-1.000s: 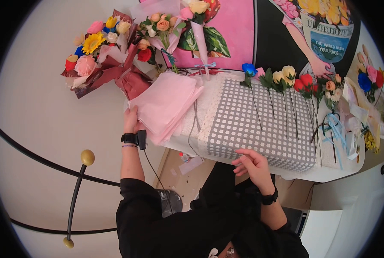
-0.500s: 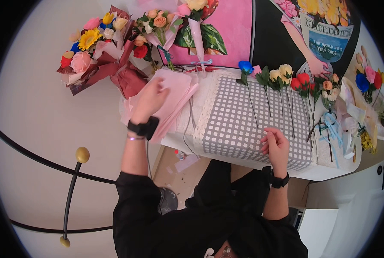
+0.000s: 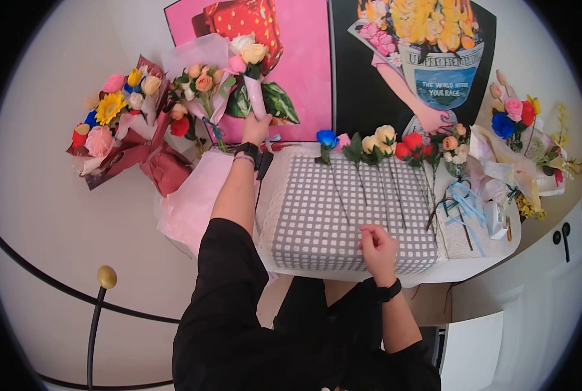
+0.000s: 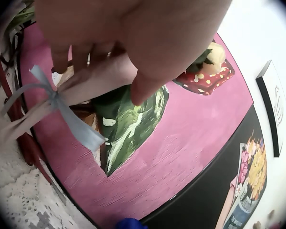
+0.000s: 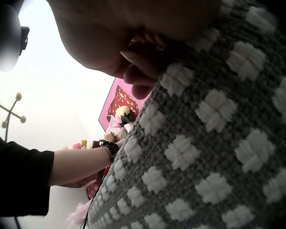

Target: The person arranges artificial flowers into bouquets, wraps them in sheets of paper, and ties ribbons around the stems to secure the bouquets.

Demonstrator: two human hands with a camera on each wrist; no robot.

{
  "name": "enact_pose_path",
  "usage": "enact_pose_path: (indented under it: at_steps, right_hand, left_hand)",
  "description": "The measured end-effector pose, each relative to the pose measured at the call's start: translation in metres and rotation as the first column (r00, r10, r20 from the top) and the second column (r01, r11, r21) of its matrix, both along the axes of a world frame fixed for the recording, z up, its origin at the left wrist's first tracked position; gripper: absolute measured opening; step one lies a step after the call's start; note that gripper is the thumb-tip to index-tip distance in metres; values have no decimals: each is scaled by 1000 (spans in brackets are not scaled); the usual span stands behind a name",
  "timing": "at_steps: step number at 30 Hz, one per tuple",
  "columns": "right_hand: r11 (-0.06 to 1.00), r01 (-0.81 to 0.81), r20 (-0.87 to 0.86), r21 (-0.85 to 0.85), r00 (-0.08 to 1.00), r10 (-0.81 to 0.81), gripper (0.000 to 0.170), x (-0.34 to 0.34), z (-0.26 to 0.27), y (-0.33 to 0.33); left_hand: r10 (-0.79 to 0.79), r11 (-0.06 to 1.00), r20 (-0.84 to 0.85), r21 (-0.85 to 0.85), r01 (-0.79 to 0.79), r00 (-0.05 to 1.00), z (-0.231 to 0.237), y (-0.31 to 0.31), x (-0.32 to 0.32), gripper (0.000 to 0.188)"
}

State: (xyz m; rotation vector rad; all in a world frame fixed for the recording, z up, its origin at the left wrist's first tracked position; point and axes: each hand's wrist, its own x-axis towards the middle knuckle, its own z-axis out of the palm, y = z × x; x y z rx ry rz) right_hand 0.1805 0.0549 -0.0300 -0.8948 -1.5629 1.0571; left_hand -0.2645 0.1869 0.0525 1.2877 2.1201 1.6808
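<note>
Left hand: fingers and thumb clamped round the paper cone of 1 pink-wrapped bouquet (image 3: 254, 98); left hand (image 3: 256, 129) above the blue ribbon (image 4: 81, 131)
Right hand: right hand (image 3: 379, 253) with fingers loosely curled, nothing seen in them; at the near part of the checked cloth (image 3: 304, 228)
Bouquet place: far side, left of centre, before the pink painting (image 3: 310, 78); beside the peach roses (image 3: 203, 82)
Handling: light grip, paper may crease; best clear of bow and neighbouring blooms
</note>
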Motion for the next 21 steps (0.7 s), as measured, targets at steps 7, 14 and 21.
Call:
enact_pose_path:
  at_steps: [7, 14, 21]
  right_hand:
    - [1000, -17, 38, -13, 999, 17, 12, 0, 3, 0]
    - [965, -188, -61, -181, 982, 180, 18, 1, 11, -6]
    - [948, -309, -189, -71, 938, 292, 36, -27, 48, -34]
  left_hand:
    - [-193, 954, 23, 240, 183, 981, 47, -44, 115, 25]
    - [-650, 758, 376, 387, 525, 661, 102, -133, 219, 23]
    - [-757, 653, 455, 529, 542, 468, 102, -165, 277, 18]
